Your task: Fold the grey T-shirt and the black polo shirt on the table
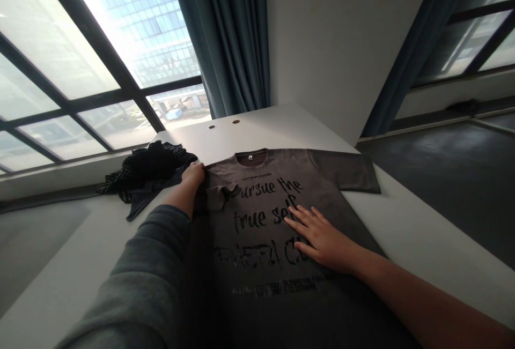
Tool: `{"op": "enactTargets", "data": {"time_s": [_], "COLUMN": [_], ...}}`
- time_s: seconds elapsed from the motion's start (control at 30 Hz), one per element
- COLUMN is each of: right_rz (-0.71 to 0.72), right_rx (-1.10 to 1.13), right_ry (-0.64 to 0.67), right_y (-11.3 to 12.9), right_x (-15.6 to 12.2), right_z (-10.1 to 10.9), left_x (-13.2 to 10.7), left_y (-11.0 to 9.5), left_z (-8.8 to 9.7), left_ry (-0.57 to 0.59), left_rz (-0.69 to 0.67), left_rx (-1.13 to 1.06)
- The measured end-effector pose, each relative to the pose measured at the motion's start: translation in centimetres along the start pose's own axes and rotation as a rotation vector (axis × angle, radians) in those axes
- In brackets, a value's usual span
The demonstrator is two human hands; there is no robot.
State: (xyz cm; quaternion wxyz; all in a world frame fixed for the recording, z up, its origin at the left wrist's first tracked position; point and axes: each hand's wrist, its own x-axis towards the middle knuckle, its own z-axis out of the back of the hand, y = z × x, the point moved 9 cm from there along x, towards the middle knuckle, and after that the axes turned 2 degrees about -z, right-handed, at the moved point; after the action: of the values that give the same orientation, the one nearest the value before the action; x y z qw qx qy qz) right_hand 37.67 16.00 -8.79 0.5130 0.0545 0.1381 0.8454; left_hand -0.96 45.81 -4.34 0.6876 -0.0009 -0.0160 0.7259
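Note:
A brown-grey printed T-shirt lies flat and face up on a white table, with its collar pointing away from me. Its near-left sleeve is folded inward over the chest. My left hand grips the shirt at the shoulder edge, beside the folded sleeve. My right hand rests flat on the lettering, fingers spread and holding nothing. The shirt's lower part runs past the bottom of the view. My left sleeve hides part of the shirt's left side.
A crumpled pile of black clothing lies just beyond my left hand on the table. Two small round grommets sit near the far edge. Large windows and teal curtains stand behind, and dark floor shows beyond the table's right edge.

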Motion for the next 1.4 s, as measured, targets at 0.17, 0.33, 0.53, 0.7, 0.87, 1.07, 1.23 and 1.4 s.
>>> {"op": "enactTargets", "data": {"time_s": [0.17,0.33,0.53,0.7,0.87,1.07,1.23,1.4], "right_rz": [-0.003,-0.005,0.011,0.031,0.023,0.013,0.031,0.047], "right_rx": [0.000,0.010,-0.001,0.009,0.003,0.015,0.018,0.008], "right_ry": [0.012,0.010,0.007,-0.026,-0.020,-0.004,-0.018,-0.023], "right_y": [0.1,0.0,0.2,0.1,-0.1,-0.1,-0.3,-0.5], "right_x": [-0.1,-0.2,-0.3,-0.3,-0.2,-0.2,-0.2,-0.1], "right_z": [0.0,0.0,0.2,0.3,0.2,0.1,-0.2,-0.1], "left_x": [1.3,-0.2,-4.2,-4.6,-6.6,-16.9,-20.6,-19.5], "left_y": [1.8,1.2,-2.7,-2.5,-3.4,-4.4,-3.3,-3.6], "left_z": [0.1,0.7,-2.2,-4.3,-1.6,1.9,0.0,0.2], "left_ry": [-0.039,-0.178,-0.093,0.086,-0.026,-0.263,-0.149,-0.164], "left_rz": [0.087,0.076,-0.211,-0.163,-0.103,-0.381,-0.447,-0.494], "left_rx": [-0.040,-0.031,0.041,-0.024,-0.070,-0.130,-0.106,-0.140]}}
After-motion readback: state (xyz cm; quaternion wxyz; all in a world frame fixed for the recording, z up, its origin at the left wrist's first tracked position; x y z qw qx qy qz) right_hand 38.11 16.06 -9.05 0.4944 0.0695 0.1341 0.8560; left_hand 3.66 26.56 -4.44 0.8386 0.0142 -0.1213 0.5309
